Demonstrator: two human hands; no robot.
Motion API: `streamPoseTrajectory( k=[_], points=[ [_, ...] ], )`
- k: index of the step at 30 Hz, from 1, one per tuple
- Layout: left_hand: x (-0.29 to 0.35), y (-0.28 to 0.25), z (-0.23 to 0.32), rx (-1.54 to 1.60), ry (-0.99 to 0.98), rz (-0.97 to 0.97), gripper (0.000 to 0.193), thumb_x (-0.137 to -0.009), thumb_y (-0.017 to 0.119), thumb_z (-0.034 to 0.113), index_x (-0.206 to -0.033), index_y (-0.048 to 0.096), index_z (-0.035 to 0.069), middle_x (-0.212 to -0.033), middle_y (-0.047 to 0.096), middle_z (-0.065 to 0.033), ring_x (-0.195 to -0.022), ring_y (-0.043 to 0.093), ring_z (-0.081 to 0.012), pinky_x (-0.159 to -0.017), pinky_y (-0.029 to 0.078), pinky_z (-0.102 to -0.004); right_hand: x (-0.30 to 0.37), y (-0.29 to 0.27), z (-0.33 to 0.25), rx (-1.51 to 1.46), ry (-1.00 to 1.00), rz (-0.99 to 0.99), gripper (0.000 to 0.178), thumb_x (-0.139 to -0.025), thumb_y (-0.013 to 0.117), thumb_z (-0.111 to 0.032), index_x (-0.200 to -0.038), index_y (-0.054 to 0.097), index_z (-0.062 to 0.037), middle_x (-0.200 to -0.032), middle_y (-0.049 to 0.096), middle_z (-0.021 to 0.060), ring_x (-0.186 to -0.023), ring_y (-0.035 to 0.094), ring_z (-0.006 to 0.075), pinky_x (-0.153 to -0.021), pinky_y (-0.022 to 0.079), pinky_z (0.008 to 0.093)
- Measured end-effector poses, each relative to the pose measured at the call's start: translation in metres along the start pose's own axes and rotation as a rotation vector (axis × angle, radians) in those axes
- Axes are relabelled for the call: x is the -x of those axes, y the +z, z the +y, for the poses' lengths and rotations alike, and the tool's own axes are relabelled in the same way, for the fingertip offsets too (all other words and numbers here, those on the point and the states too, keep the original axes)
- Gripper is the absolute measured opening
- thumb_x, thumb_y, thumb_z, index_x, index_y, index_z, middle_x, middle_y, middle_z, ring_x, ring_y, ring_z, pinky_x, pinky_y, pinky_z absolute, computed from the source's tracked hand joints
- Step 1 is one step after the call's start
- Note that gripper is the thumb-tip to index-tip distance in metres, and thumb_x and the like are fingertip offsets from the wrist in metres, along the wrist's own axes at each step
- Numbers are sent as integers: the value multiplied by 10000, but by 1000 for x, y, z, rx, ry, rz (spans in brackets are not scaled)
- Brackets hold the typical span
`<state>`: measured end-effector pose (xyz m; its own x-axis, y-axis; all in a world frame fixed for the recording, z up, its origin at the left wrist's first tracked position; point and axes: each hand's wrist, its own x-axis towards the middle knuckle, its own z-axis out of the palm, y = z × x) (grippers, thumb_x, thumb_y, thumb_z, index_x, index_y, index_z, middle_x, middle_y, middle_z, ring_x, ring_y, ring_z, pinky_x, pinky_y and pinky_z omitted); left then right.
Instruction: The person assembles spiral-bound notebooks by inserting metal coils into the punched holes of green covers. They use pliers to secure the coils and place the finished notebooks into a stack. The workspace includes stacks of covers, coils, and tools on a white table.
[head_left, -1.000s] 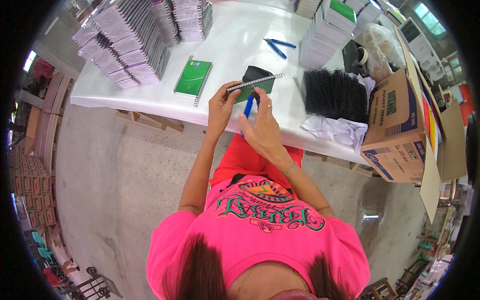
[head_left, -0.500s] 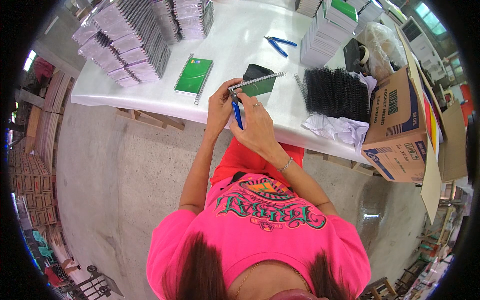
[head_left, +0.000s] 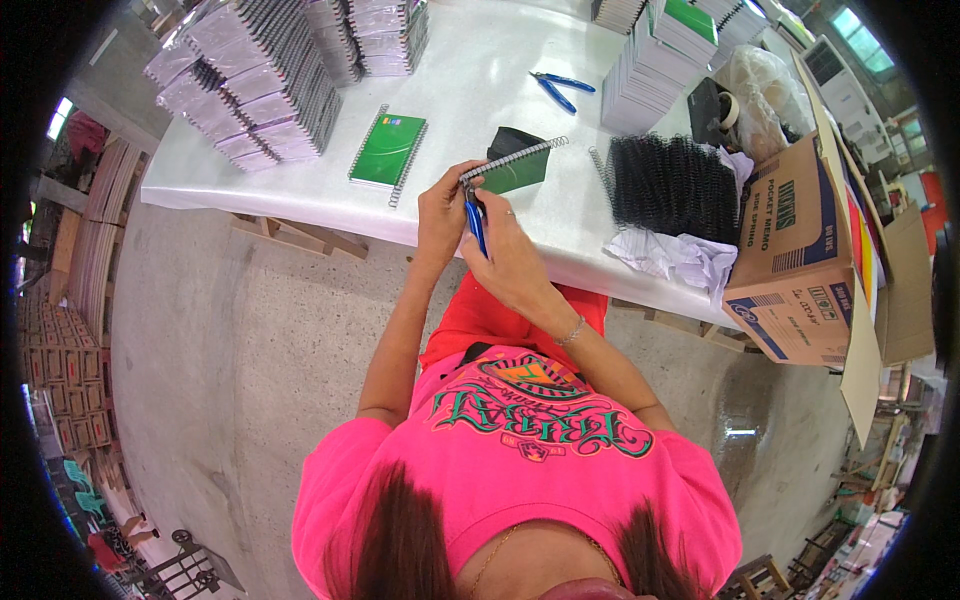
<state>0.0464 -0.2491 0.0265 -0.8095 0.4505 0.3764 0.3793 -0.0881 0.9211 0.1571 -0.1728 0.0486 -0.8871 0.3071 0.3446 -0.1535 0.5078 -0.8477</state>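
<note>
My left hand [head_left: 440, 218] is closed on the near-left end of a small green spiral notebook [head_left: 520, 176], which is tilted above the table's front edge. The notebook's wire coil [head_left: 520, 155] runs along its upper edge, and its loose end sticks out at the right. Wrapped round blue-handled pliers [head_left: 475, 228] is my right hand [head_left: 508, 258]. The jaws meet the coil's left end beside my left fingertips; their exact grip is too small to tell. Just behind the notebook lies a black object [head_left: 512, 141], partly hidden. Another green spiral notebook [head_left: 390, 148] lies flat to the left.
Stacks of spiral notebooks [head_left: 255, 85] stand at the back left, and a pile of notebooks [head_left: 655, 75] at the back right. A second pair of blue pliers [head_left: 562, 90] lies between. Black coils [head_left: 672, 188], crumpled paper [head_left: 672, 256] and an opened carton [head_left: 790, 255] occupy the right.
The notebook's right end has risen slightly, tilting the coil more steeply. My right hand and the pliers have shifted a little; my left hand keeps its grip.
</note>
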Motion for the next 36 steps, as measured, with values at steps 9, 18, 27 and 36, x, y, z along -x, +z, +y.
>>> streamPoseTrajectory(
  k=[9, 18, 27, 36],
  points=[
    [-6, -15, 27, -140, -92, 140, 279, -945, 578, 28, -1203, 677, 68, -804, 674, -59, -702, 548, -56, -610, 443, -236, -12, -56, 9, -286, 192, -340, 509, -939, 504, -188, -1404, 362, -35, -1133, 537, 156, -1033, 515, 236, -983, 389, 342],
    [-50, -90, -10, 101, -151, 519, 342, -970, 636, 175, -1227, 587, -46, -775, 643, -27, -680, 530, -61, -615, 432, -218, -5, -84, 93, 738, -34, 190, 492, -889, 526, -100, -1362, 433, 0, -1264, 471, 278, -1110, 466, 445, -992, 381, 506],
    [-44, -117, -45, -518, -117, 634, 274, -879, 715, 184, -1027, 655, -39, -904, 678, -115, -796, 600, -186, -733, 478, -321, -2, -81, 92, 734, -75, 228, 444, -885, 553, -118, -1325, 517, -74, -1259, 486, 252, -1142, 463, 425, -995, 382, 522],
    [-41, -130, -61, -613, -64, 557, 317, -879, 716, 273, -977, 711, -28, -887, 702, -136, -803, 606, -207, -773, 477, -337, -1, -81, 90, 723, -46, 229, 443, -882, 562, -134, -1319, 525, -74, -1255, 493, 251, -1142, 466, 421, -996, 382, 518]
  ],
)
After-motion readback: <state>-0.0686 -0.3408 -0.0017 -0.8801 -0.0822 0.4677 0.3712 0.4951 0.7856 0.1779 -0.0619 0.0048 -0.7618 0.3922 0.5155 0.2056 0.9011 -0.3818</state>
